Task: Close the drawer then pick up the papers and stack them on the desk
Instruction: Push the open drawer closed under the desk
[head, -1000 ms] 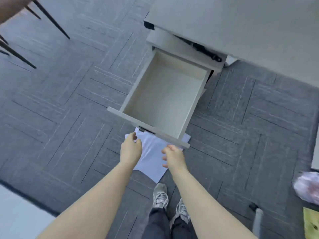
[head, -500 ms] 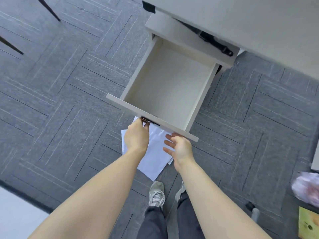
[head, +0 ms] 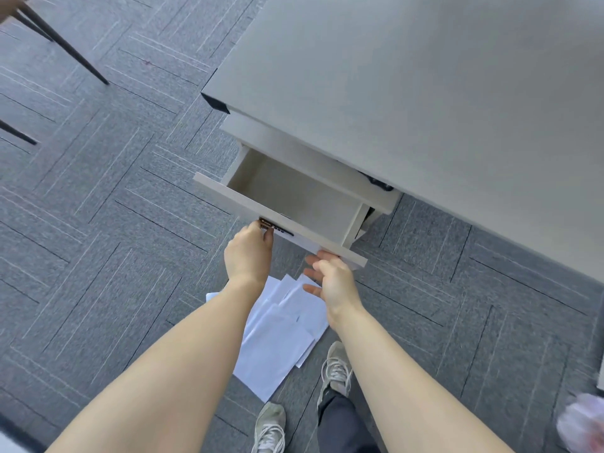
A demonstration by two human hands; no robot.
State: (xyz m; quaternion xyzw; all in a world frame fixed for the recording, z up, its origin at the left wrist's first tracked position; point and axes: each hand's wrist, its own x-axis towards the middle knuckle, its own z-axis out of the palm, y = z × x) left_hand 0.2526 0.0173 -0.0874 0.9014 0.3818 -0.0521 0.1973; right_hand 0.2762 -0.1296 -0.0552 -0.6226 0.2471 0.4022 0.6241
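A pale, empty drawer [head: 294,194] sticks about halfway out of a pedestal under the grey desk [head: 425,93]. My left hand [head: 250,253] presses its fingertips against the drawer front beside the metal lock. My right hand [head: 333,279] is open, fingers spread, touching the lower edge of the drawer front near its right end. Several white papers [head: 277,335] lie fanned out on the carpet below the drawer, between my forearms.
Grey carpet tiles [head: 114,223] cover the floor. Dark chair legs [head: 62,44] stand at the top left. My two sneakers [head: 336,371] are just behind the papers. A crumpled pale bag [head: 585,426] lies at the bottom right.
The drawer has slid inward, from fully extended to about half out. Both hands moved forward with its front. More of the papers on the floor now shows.
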